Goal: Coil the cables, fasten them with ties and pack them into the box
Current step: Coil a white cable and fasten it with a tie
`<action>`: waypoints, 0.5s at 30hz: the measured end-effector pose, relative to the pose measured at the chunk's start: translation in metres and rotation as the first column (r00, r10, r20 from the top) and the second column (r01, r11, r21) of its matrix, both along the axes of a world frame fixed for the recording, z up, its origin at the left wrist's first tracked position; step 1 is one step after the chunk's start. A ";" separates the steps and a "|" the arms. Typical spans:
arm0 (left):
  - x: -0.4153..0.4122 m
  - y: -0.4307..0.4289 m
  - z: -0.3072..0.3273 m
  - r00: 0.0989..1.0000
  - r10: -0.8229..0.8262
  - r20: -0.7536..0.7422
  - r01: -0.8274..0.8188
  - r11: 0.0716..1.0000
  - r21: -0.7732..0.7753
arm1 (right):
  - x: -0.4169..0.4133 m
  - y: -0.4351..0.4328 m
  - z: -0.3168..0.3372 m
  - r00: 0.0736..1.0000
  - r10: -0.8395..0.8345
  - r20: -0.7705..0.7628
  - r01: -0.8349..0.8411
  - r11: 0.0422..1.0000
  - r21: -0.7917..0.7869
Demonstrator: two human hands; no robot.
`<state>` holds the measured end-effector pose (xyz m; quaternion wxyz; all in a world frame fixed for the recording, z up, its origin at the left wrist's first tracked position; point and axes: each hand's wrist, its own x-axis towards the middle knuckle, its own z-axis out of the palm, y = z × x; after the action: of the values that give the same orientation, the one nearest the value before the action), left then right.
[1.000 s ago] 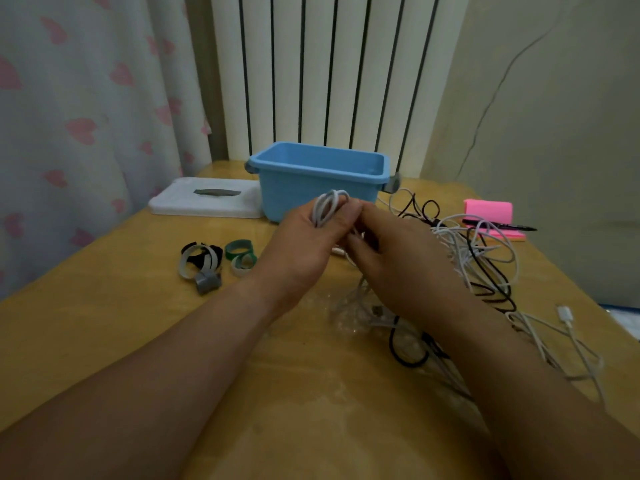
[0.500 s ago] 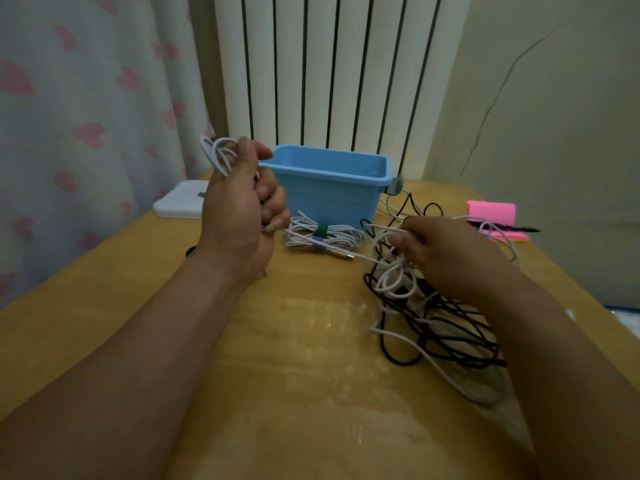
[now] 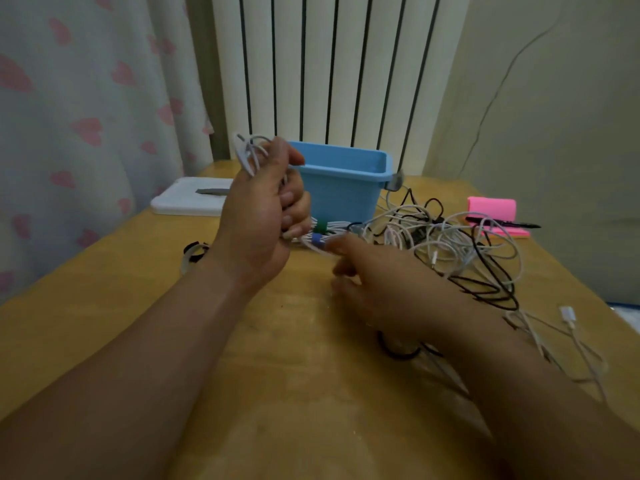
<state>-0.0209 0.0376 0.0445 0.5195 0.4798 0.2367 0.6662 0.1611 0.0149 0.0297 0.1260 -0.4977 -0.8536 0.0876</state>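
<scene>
From the head camera, the left hand [image 3: 263, 216] is raised above the bench [image 3: 294, 393], its fingers [image 3: 294, 206] curled tight round a white cable [image 3: 247, 150]. The cable's loops stick out above the fist, and a strand runs down from under the fingers. Just behind that fist stands the blue box [image 3: 343, 188].

The right hand [image 3: 381, 289] is low over the bench and blurred. Its fingers [image 3: 341, 245] seem half-curled, and I cannot tell whether they hold anything. Their tips are at a tied bundle [image 3: 325, 233] of white cable, bound with a green and a blue tie, which lies in front of the box between the two hands.

Beyond the right fingers sprawls a tangle of cables [image 3: 460, 251], white and black. Loose ties [image 3: 194, 252] lie on the bench outside the left wrist, with a white lid [image 3: 188, 200] farther back.
</scene>
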 end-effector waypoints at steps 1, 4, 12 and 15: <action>-0.004 0.000 0.003 1.000 0.004 0.010 -0.005 1.000 0.010 | 0.005 0.005 0.000 0.993 -0.060 0.098 0.061 0.998 -0.008; -0.021 0.001 0.013 0.994 0.039 0.107 -0.045 0.998 0.052 | 0.024 0.017 0.007 0.971 -0.212 0.108 0.216 0.976 -0.023; -0.033 0.006 0.007 0.964 0.246 -0.103 -0.250 0.968 -0.032 | 0.052 0.024 0.023 0.994 -0.106 0.024 0.108 0.992 -0.066; -0.011 0.000 -0.002 0.809 0.185 -0.558 -0.222 0.975 0.001 | 0.050 0.021 0.024 0.982 -0.025 -0.186 0.015 0.998 -0.058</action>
<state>-0.0323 0.0374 0.0423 0.3692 0.6071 0.4486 0.5421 0.2106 0.0358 0.0538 0.1920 -0.4993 -0.8302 0.1566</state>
